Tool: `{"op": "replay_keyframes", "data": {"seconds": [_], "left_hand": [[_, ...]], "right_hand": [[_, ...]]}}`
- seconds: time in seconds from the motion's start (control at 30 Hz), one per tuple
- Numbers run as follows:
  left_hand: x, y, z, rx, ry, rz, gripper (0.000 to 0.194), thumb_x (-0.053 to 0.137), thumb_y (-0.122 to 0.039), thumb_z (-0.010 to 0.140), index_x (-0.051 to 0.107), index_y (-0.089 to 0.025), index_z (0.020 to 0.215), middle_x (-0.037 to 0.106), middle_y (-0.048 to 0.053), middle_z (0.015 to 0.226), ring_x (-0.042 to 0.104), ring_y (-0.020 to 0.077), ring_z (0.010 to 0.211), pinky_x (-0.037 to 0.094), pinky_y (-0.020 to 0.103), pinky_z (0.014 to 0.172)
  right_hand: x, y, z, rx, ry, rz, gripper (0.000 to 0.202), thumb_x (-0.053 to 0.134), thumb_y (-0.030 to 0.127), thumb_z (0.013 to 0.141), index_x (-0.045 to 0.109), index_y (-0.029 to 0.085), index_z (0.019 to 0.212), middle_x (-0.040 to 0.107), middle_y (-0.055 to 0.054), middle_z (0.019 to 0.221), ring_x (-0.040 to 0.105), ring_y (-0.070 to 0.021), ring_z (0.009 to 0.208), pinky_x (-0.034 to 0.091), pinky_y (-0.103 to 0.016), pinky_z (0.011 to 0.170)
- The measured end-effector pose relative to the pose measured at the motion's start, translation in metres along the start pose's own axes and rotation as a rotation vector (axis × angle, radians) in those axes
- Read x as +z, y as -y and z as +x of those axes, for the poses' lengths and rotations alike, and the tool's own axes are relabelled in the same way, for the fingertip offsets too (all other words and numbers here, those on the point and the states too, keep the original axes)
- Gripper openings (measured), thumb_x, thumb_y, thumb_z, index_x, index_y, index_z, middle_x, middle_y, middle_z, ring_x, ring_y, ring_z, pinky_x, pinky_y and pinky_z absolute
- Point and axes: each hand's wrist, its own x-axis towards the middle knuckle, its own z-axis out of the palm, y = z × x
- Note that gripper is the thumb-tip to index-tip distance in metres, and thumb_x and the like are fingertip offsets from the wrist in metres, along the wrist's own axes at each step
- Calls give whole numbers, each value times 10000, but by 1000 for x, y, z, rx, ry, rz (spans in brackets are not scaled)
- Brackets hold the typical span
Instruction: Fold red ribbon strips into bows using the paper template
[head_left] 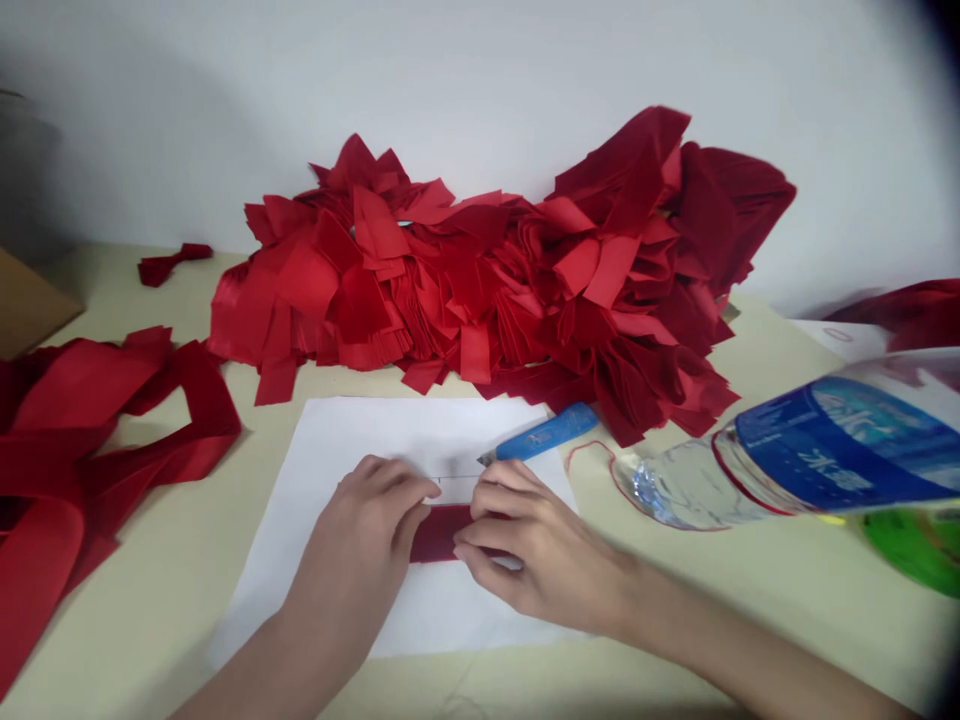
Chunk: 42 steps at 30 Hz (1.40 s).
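Observation:
A short piece of dark red ribbon [441,534] lies across a white sheet of paper [300,560] marked with a thin drawn line. My left hand [367,530] grips the ribbon's left end, thumb and fingers closed together. At its right end, my right hand [525,540] pinches the ribbon with bent fingers. Both ends are hidden under the fingers. Just beyond my right hand, a blue-handled tool [547,432] with a dark pointed tip rests on the paper's upper right part.
A big heap of cut red ribbon pieces [465,290] stands along the wall. Long red ribbon loops [202,410] lie at left, near a cardboard box [30,305]. A water bottle [840,445] lies at right, with red thread [616,470] and a green round object [915,548] beside it.

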Motion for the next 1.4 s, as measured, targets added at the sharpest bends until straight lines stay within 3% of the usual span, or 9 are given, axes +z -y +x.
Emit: {"op": "replay_keyframes", "data": {"seconds": [0.37,0.77,0.93,1.07,1.27,1.4], "left_hand": [[1,-4,7,56,37,92,275,488,-61,799,674,-218,672,625,19,852,505,207,854,475,386,735],[2,-11,11,-37,237,126,225,384,-28,810,510,-165,684,520,74,964,488,231,906,464,407,734],[9,-6,1,-3,175,77,204,383,-31,839,475,-171,723,507,66,962,468,228,926,443,416,769],[14,-2,-3,42,135,13,200,381,-44,857,479,-171,737,516,57,968,466,214,933,426,403,786],[10,-5,-2,39,155,7,205,381,-62,876,504,-175,757,568,7,759,487,184,769,405,381,710],[10,-1,-4,72,86,-17,148,444,-107,878,544,-205,926,619,-5,837,514,180,812,389,384,751]], "right_hand": [[-2,3,0,22,23,-13,259,489,186,831,636,159,620,529,-25,605,439,-161,739,396,-330,743],[-3,1,0,58,23,58,223,514,181,839,659,157,671,557,-14,631,462,-153,756,392,-304,757],[1,-3,1,132,-22,94,192,458,148,896,639,148,961,635,-27,881,498,-141,841,394,-285,826],[9,-6,-1,125,3,47,206,461,137,891,665,167,890,626,-24,828,498,-145,795,412,-285,778],[6,-5,-1,92,-6,4,215,451,153,890,661,147,842,609,-41,773,491,-161,775,427,-302,760],[3,-2,1,83,-4,-55,234,430,162,897,645,134,809,601,-55,778,489,-164,762,424,-314,753]]}}
